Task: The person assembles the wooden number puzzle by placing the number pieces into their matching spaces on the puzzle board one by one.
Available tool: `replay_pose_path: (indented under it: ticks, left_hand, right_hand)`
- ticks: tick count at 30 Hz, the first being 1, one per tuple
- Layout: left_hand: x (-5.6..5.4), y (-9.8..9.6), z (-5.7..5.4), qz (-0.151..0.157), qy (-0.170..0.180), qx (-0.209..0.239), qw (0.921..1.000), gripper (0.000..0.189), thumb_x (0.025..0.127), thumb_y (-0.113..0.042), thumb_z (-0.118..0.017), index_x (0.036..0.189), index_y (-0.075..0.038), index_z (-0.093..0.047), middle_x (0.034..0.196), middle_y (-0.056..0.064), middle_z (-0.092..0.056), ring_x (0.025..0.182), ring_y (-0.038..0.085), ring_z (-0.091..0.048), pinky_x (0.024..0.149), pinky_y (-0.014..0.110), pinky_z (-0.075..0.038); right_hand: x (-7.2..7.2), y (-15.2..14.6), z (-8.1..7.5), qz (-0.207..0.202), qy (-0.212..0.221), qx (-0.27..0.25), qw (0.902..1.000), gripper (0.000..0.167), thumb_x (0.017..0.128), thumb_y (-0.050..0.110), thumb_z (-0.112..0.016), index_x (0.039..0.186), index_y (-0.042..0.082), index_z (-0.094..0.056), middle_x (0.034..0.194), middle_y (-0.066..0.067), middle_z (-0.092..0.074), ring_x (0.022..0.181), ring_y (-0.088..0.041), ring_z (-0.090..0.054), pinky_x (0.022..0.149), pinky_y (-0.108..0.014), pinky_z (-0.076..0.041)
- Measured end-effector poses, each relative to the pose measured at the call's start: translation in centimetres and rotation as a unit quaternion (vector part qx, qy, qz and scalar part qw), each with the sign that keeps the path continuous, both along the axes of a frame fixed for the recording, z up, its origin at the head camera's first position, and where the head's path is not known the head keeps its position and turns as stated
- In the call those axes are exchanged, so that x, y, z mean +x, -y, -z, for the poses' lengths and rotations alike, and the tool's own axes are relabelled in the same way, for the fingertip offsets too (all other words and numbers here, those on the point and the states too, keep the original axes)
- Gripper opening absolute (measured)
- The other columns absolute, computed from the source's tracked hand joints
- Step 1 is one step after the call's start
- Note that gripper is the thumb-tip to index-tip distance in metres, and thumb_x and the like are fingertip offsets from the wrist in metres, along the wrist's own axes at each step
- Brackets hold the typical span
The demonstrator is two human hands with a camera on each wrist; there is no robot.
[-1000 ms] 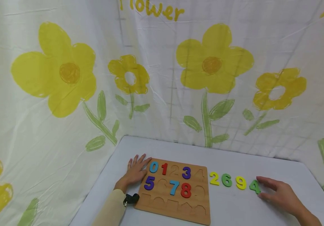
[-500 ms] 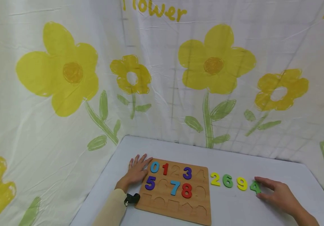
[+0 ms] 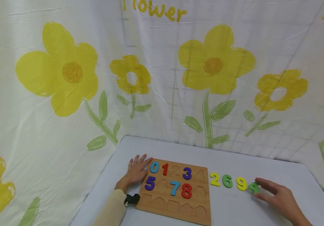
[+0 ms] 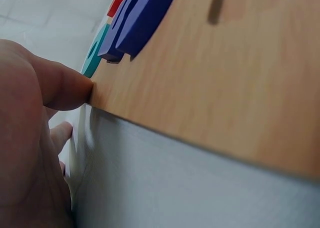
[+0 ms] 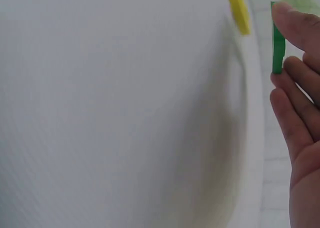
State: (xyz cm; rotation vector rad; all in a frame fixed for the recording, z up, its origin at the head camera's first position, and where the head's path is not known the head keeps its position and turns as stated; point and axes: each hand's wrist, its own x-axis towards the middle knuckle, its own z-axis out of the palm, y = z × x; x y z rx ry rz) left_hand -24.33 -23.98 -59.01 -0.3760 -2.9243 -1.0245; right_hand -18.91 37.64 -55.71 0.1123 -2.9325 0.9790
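Note:
Thumb and fingers of my right hand (image 3: 282, 197) pinch a green number 4 (image 3: 254, 187) at the right end of a row of loose numbers. The right wrist view shows the green piece (image 5: 278, 43) edge-on, the thumb against it. My left hand (image 3: 134, 174) rests at the upper left edge of a wooden number puzzle board (image 3: 164, 196), fingers extended. Up close in the left wrist view, a fingertip touches the board's edge (image 4: 200, 118). Seated in the board are a blue 0 (image 3: 154, 167), red 1 (image 3: 165, 169), purple 3, purple 5, blue 7 and red 8.
Between the board and my right hand lie a yellow 2 (image 3: 215, 179), a green 6 (image 3: 227, 181) and a yellow 9 (image 3: 241, 184). Bare recesses show in the board, including its bottom row of shapes. A flower-printed curtain (image 3: 162, 125) hangs behind the white table (image 3: 235, 210).
The green 4 has turned and tilted slightly within my right hand's fingers, and that hand has shifted a little left. My left hand stays on the board.

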Motion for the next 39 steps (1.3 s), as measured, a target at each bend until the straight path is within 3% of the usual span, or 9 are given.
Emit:
replay_pose_path:
  ticks: [7, 11, 15, 21, 26, 31, 35, 39]
  left_hand:
    - [-0.7, 0.1, 0.9, -0.014, 0.016, -0.024, 0.9995, 0.067, 0.099, -0.016, -0.052, 0.165, -0.014, -0.05, 0.179, 0.022, -0.031, 0.167, 0.054, -0.008, 0.13, 0.073, 0.005]
    - [-0.9, 0.2, 1.3, -0.016, 0.013, -0.027, 0.9994, 0.066, 0.099, -0.016, -0.054, 0.165, -0.015, -0.051, 0.178, 0.021, -0.032, 0.167, 0.054, -0.008, 0.13, 0.074, 0.003]
    - [-0.7, 0.2, 1.0, -0.013, 0.012, -0.023, 0.9996, 0.066, 0.098, -0.015, -0.053, 0.165, -0.014, -0.05, 0.178, 0.023, -0.031, 0.167, 0.055, -0.008, 0.129, 0.074, 0.004]
    - [0.0, -0.2, -0.5, -0.009, 0.019, -0.012, 0.9997, 0.066, 0.097, -0.012, -0.053, 0.163, -0.009, -0.051, 0.176, 0.027, -0.031, 0.165, 0.057, -0.009, 0.129, 0.076, 0.004]
    - [-0.3, 0.0, 0.0, -0.011, 0.027, -0.018, 0.9994, 0.066, 0.099, -0.014, -0.052, 0.165, -0.013, -0.049, 0.179, 0.023, -0.029, 0.168, 0.054, -0.006, 0.13, 0.074, 0.006]
    - [-0.6, 0.1, 0.6, -0.011, 0.017, -0.011, 0.9997, 0.066, 0.098, -0.016, -0.054, 0.164, -0.013, -0.051, 0.179, 0.022, -0.031, 0.168, 0.054, -0.006, 0.129, 0.073, 0.006]
    - [-0.5, 0.0, 0.4, -0.011, 0.02, -0.009, 0.9997, 0.066, 0.098, -0.016, -0.053, 0.164, -0.013, -0.051, 0.178, 0.023, -0.03, 0.167, 0.054, -0.006, 0.13, 0.073, 0.006]
    - [-0.2, -0.1, -0.1, -0.008, 0.02, -0.009, 0.9997, 0.066, 0.097, -0.015, -0.053, 0.164, -0.012, -0.051, 0.177, 0.026, -0.03, 0.166, 0.057, -0.007, 0.129, 0.075, 0.006]
  right_hand:
    - [1.5, 3.1, -1.3, -0.01, -0.061, -0.05, 0.9969, 0.071, 0.08, 0.031, -0.098, 0.141, 0.006, -0.073, 0.136, -0.018, -0.077, 0.108, 0.025, -0.058, 0.083, -0.006, -0.055]
    - [1.7, 4.9, -2.2, -0.023, -0.08, -0.073, 0.9939, 0.067, 0.081, 0.028, -0.097, 0.14, 0.009, -0.073, 0.135, -0.015, -0.078, 0.11, 0.024, -0.06, 0.086, -0.004, -0.054]
    - [1.5, 6.6, -3.0, -0.045, -0.106, -0.089, 0.9893, 0.063, 0.082, 0.025, -0.097, 0.139, 0.011, -0.074, 0.134, -0.012, -0.079, 0.113, 0.02, -0.064, 0.088, -0.003, -0.052]
    - [0.7, 8.9, -3.7, -0.072, -0.116, -0.077, 0.9876, 0.064, 0.083, 0.025, -0.097, 0.141, 0.013, -0.074, 0.134, -0.004, -0.079, 0.116, 0.014, -0.067, 0.093, -0.001, -0.048]
    - [-0.1, 10.6, -4.4, -0.099, -0.131, -0.076, 0.9834, 0.062, 0.084, 0.028, -0.096, 0.141, 0.022, -0.074, 0.135, -0.001, -0.079, 0.118, -0.001, -0.074, 0.097, -0.004, -0.049]
    - [-1.1, 12.0, -4.3, -0.118, -0.142, -0.07, 0.9803, 0.06, 0.086, 0.03, -0.095, 0.142, 0.024, -0.074, 0.136, 0.003, -0.078, 0.118, -0.002, -0.074, 0.098, -0.007, -0.05]
    - [-1.7, 13.1, -4.1, -0.138, -0.144, -0.087, 0.9761, 0.06, 0.085, 0.024, -0.095, 0.141, 0.022, -0.074, 0.136, 0.002, -0.078, 0.119, -0.013, -0.077, 0.099, -0.007, -0.051]
    - [-2.2, 14.0, -3.7, -0.146, -0.132, -0.091, 0.9762, 0.059, 0.087, 0.029, -0.094, 0.142, 0.02, -0.074, 0.137, 0.001, -0.078, 0.121, -0.025, -0.077, 0.101, -0.021, -0.058]
